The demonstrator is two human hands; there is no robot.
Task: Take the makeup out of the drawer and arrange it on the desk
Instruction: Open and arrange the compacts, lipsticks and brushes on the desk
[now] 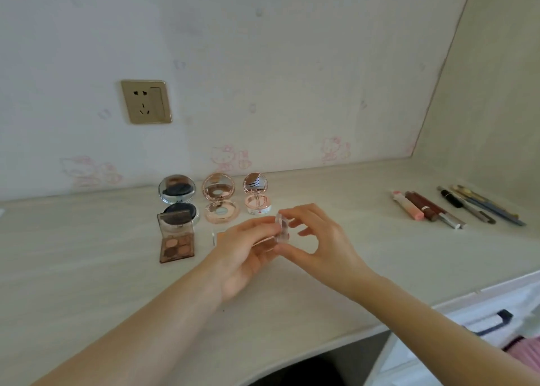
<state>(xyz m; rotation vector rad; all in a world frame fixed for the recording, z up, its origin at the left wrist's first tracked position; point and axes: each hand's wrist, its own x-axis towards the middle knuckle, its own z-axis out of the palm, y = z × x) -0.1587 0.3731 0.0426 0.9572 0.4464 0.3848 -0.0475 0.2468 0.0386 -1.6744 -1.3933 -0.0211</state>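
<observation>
Both hands meet over desk (pixel 87 268) centre. Left hand (pixel 242 257) and right hand (pixel 318 239) jointly pinch small clear makeup case (pixel 282 229). Open compacts (pixel 217 198) at 11 o'clock; pencils (pixel 467 207) at 2 o'clock.

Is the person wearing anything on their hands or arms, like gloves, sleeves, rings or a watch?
No. The left hand and right hand are bare, with no gloves and no rings visible. Both forearms are uncovered as far as the picture shows, with no sleeves, watch or bracelet in view.
</observation>
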